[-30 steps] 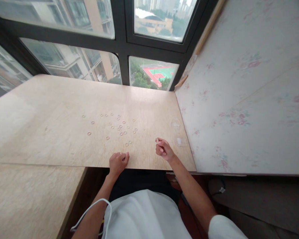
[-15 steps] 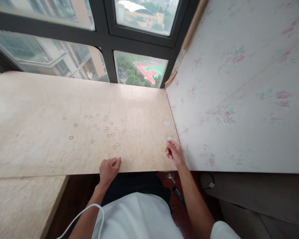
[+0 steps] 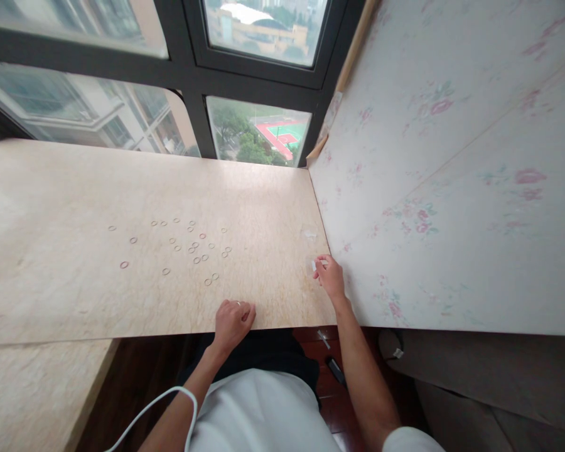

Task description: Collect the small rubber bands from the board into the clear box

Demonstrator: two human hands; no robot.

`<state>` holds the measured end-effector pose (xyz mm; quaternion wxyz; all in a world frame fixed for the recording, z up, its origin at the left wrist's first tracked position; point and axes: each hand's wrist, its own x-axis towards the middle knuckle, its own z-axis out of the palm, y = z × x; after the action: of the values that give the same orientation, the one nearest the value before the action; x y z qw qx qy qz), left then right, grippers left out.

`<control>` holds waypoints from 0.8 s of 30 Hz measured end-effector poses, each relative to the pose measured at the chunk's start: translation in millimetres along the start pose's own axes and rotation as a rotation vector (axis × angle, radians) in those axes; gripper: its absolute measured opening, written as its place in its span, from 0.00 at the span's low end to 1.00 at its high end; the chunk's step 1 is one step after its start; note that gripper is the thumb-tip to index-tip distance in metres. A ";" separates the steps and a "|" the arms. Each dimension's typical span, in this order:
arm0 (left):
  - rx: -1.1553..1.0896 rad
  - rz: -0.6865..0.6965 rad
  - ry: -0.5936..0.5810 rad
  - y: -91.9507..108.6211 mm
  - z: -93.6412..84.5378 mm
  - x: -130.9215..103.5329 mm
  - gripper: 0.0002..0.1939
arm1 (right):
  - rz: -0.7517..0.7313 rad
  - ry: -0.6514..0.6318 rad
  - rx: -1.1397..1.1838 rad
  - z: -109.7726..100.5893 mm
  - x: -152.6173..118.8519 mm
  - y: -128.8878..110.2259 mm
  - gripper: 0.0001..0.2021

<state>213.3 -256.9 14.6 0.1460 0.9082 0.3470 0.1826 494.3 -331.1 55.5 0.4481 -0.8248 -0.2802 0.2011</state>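
My right hand (image 3: 328, 275) is at the right end of the stone ledge (image 3: 263, 276), beside the flowered wall. Its fingers are pinched at a small translucent white piece (image 3: 314, 266), which looks like thin plastic. Near the ledge's front edge, my left hand (image 3: 234, 321) rests with its fingers curled in. Whatever those fingers may hold is hidden. Several thin small rings lie scattered to the left of my hands, among them a reddish ring (image 3: 203, 236) and a darker red ring (image 3: 124, 265).
Another clear, plastic-like scrap (image 3: 309, 232) lies behind my right hand. The flowered wall panel (image 3: 428, 220) bounds the ledge on the right, and a dark window frame (image 3: 258, 75) runs along the back. A white cable (image 3: 188, 392) hangs across my left arm.
My left hand has moved right along the front edge, still curled. My right hand has shifted slightly up, and the translucent piece now shows at its fingertips. The view has shifted a little.
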 end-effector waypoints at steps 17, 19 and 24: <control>-0.295 -0.370 0.129 -55.0 -36.2 21.5 0.07 | -0.222 -0.268 -0.213 25.9 -65.0 33.4 0.20; -0.262 -0.413 0.105 -75.8 -49.2 31.3 0.08 | -0.227 -0.156 -0.229 32.4 -63.3 39.4 0.21; -0.202 -0.412 -0.102 -108.0 -63.7 50.0 0.10 | -0.251 -0.039 -0.288 38.8 -58.1 44.8 0.22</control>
<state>158.0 -136.5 40.5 0.2878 0.8071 0.4971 0.1368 440.1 -363.9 1.9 0.3416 -0.8349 -0.4153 0.1177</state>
